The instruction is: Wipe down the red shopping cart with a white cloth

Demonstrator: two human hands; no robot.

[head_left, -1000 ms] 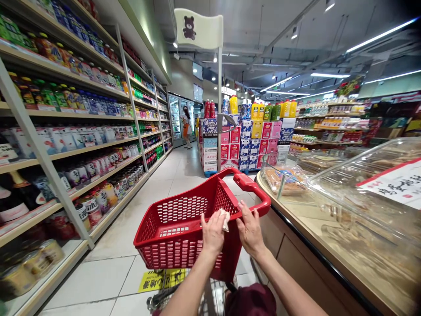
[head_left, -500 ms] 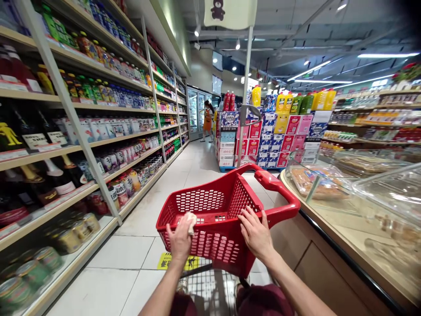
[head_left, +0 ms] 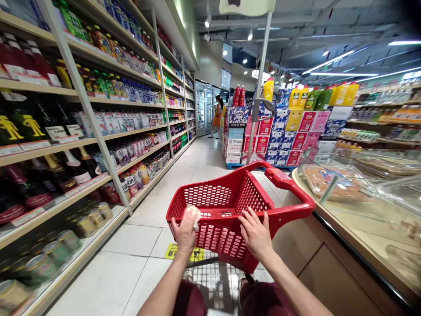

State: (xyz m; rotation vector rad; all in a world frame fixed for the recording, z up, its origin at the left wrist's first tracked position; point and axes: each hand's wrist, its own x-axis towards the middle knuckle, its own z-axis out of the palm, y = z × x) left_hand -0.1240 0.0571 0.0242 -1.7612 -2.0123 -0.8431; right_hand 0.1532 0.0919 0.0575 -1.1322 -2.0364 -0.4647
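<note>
A red plastic shopping cart (head_left: 220,232) stands before me, its basket walls pierced with holes and its thick handle (head_left: 296,208) pointing right. At the near rim's left part, my left hand (head_left: 184,230) is closed on a crumpled white cloth (head_left: 194,214), pressed against the rim. The motion blurs its fingertips a little. Farther right, my right hand (head_left: 255,232) grips the same rim, its fingers hooked over the edge into the basket and its thumb apart. The basket floor shows bare red plastic in the part I can see.
Drink shelves (head_left: 131,103) line the left side. To the right is a glass-topped counter (head_left: 362,237) with packaged food. Stacked drink cartons (head_left: 279,136) and a grey pole (head_left: 256,87) stand ahead. A person in orange (head_left: 217,116) is down the aisle. A yellow floor sticker (head_left: 171,251) lies below the cart.
The view has shifted, so the scene sits farther right. My left hand with the cloth has moved slightly along the near rim toward my right hand, which keeps its place on the rim.
</note>
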